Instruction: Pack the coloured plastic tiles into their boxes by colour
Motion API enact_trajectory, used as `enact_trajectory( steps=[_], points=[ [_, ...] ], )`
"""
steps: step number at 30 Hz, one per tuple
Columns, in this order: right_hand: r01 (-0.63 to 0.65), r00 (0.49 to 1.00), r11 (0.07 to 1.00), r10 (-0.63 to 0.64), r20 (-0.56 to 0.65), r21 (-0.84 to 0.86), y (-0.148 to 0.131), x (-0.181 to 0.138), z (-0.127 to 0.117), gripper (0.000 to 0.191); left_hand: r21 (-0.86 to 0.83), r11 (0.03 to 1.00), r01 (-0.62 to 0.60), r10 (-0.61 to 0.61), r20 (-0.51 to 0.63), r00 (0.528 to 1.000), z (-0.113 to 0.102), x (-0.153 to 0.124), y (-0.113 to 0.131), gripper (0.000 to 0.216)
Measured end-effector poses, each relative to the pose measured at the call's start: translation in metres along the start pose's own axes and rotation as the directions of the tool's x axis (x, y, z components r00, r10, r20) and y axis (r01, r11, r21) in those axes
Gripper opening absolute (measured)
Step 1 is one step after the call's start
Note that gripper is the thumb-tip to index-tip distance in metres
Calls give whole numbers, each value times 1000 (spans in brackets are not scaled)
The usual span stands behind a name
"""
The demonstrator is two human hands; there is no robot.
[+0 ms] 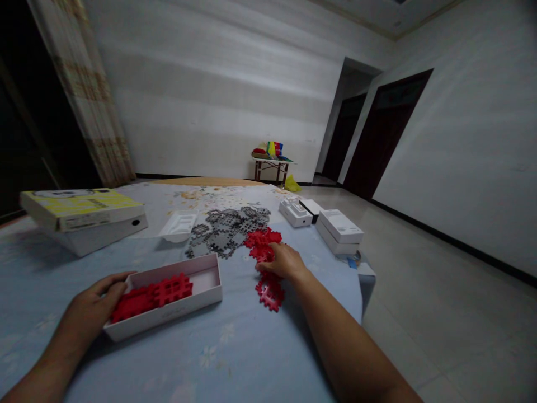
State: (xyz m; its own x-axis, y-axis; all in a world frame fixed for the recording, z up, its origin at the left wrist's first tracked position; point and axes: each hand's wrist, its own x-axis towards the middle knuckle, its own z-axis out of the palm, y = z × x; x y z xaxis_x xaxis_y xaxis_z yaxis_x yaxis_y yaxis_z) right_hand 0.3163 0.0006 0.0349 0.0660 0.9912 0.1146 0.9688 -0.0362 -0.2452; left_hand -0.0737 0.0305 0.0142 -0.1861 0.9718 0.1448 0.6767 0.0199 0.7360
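My left hand (pixel 90 307) is closed on the left end of an open white box (pixel 168 316), thumb near the rim. Inside the box lie red toothed plastic pieces (pixel 172 289), filling its left and middle part. On the right, my right hand (pixel 285 260) reaches onto a row of loose red toothed pieces (pixel 262 238), thumb and fingers bent about one; the palm hides part of it. A round red gear-like piece (pixel 271 292) lies just below that hand. Behind the row spreads a heap of grey toothed pieces (pixel 229 226).
A yellow-and-white box (pixel 84 215) sits at the left, with a clear plastic tray (pixel 179 225) nearer the heap. White boxes (pixel 339 229) and a white moulded tray (pixel 295 211) stand by the table's right edge. A blue flowered cloth (pixel 188 358) covers the table.
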Motion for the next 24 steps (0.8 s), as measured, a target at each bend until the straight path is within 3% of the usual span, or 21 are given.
enact_trajectory(
  steps=[5, 13, 17, 24],
  points=[
    [33, 998, 997, -30, 51, -64, -5, -2, 1, 57, -32, 998, 51, -50, 16, 999, 0, -4, 6, 54],
    [121, 990, 989, -127, 65, 87, 0, -22, -29, 61, -66, 997, 29, -28, 20, 999, 1, -3, 5, 55],
    [209, 968, 978, -204, 147, -19, -6, -51, -37, 64, -31, 999, 28, -28, 7, 1000, 0, -2, 4, 52],
    [239, 960, 958, -208, 187, -160, -14, -74, -19, 56, -15, 999, 30, -30, 19, 999, 1, -4, 10, 54]
  ],
)
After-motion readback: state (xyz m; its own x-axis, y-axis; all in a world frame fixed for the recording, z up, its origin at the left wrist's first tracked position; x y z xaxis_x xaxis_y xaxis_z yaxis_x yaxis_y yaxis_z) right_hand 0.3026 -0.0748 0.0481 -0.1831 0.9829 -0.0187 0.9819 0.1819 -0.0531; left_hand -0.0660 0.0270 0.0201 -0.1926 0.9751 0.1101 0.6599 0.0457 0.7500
